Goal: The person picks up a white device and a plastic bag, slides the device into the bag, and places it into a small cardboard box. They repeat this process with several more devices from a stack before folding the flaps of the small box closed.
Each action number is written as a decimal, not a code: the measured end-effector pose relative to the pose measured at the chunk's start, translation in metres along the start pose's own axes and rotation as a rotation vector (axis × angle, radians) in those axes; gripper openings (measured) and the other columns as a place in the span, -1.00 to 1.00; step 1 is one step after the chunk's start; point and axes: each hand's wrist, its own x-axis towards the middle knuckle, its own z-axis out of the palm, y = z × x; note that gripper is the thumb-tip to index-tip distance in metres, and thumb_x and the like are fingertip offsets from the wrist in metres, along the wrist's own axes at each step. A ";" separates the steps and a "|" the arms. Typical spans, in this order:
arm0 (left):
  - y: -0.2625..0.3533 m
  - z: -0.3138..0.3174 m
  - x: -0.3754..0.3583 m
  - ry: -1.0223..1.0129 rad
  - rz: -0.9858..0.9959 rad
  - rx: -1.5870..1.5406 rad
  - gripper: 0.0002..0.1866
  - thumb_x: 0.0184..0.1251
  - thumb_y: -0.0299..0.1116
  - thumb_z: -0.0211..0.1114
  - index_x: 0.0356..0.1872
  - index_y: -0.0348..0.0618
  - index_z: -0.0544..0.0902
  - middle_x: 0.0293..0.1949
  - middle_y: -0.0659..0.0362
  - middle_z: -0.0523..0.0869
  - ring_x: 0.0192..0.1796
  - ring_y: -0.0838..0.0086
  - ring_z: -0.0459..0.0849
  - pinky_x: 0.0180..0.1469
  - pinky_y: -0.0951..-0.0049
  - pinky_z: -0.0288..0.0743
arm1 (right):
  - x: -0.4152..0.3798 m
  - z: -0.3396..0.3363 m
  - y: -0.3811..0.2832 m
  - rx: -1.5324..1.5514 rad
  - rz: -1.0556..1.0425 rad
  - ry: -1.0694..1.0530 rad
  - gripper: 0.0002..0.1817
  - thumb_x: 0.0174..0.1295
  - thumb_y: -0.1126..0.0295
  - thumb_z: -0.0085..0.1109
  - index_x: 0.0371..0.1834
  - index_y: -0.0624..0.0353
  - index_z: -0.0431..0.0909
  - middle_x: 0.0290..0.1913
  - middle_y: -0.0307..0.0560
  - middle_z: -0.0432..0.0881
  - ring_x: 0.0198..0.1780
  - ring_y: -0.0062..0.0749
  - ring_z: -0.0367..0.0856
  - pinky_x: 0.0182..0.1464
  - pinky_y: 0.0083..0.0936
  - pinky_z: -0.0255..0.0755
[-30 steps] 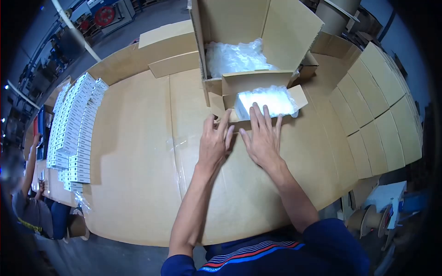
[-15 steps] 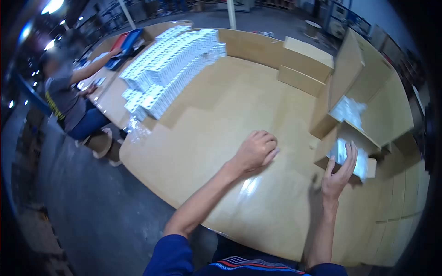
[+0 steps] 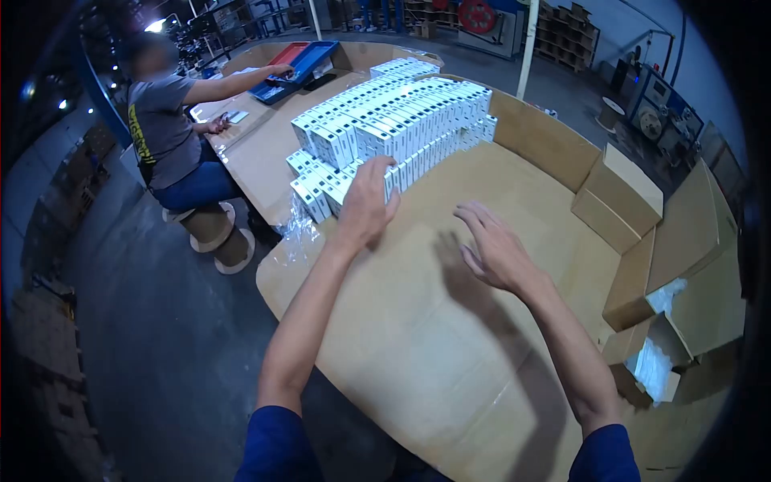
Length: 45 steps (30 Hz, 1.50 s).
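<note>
Hands [image 3: 499,251] half-spread, left [image 3: 366,206] near white boxes [image 3: 414,120]

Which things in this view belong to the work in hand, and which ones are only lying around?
Probably part of the work:
stacked small white boxes, nearest the left hand
small open carton with translucent plastic wrapping inside
large open carton beside it

Probably only lying around:
clear plastic film at the edge of the table
reel beyond the table
</note>
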 end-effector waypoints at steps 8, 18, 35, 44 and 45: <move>-0.054 -0.020 0.045 -0.080 0.070 0.130 -0.40 0.26 -0.56 0.33 0.37 -0.30 0.45 0.24 -0.14 0.62 0.35 -0.01 0.56 0.44 0.10 0.43 | 0.129 0.033 0.018 -0.072 -0.029 -0.022 -0.16 0.22 0.46 0.33 0.60 0.16 0.19 0.59 0.17 0.28 0.59 0.14 0.26 0.57 -0.05 0.28; -0.075 -0.024 0.054 -0.158 0.103 0.079 -0.43 0.26 -0.62 0.32 0.35 -0.17 0.51 0.19 -0.11 0.64 0.26 0.00 0.62 0.37 0.07 0.47 | 0.191 0.051 0.023 -0.191 0.055 -0.030 -0.02 0.16 0.41 0.40 0.68 -0.02 0.13 0.70 0.01 0.16 0.63 0.13 0.22 0.47 0.16 0.38; -0.039 -0.053 0.017 0.013 0.138 0.173 -0.63 0.07 -0.59 0.53 -0.06 -0.10 0.73 0.00 0.12 0.66 0.10 0.17 0.65 0.15 0.14 0.51 | 0.155 0.026 -0.006 0.083 0.152 0.185 -0.01 0.20 0.49 0.23 0.74 0.04 -0.02 0.65 0.30 0.15 0.59 0.33 0.24 0.52 0.17 0.29; 0.083 0.000 -0.053 0.090 0.245 -0.241 -0.60 0.05 -0.74 0.45 -0.07 -0.23 0.58 0.05 -0.02 0.67 0.15 0.00 0.69 0.19 0.04 0.58 | -0.045 -0.030 -0.045 0.996 0.445 0.139 -0.26 0.49 0.32 0.23 0.69 0.06 0.17 0.46 0.22 0.46 0.23 -0.18 0.62 0.29 -0.28 0.52; 0.103 0.010 -0.058 0.079 0.296 -0.268 -0.60 0.05 -0.71 0.46 -0.08 -0.21 0.59 0.04 0.00 0.67 0.13 0.01 0.69 0.15 0.02 0.57 | -0.069 -0.032 -0.045 1.067 0.454 0.157 -0.30 0.51 0.32 0.22 0.68 0.06 0.20 0.41 0.15 0.49 0.17 -0.30 0.61 0.24 -0.35 0.53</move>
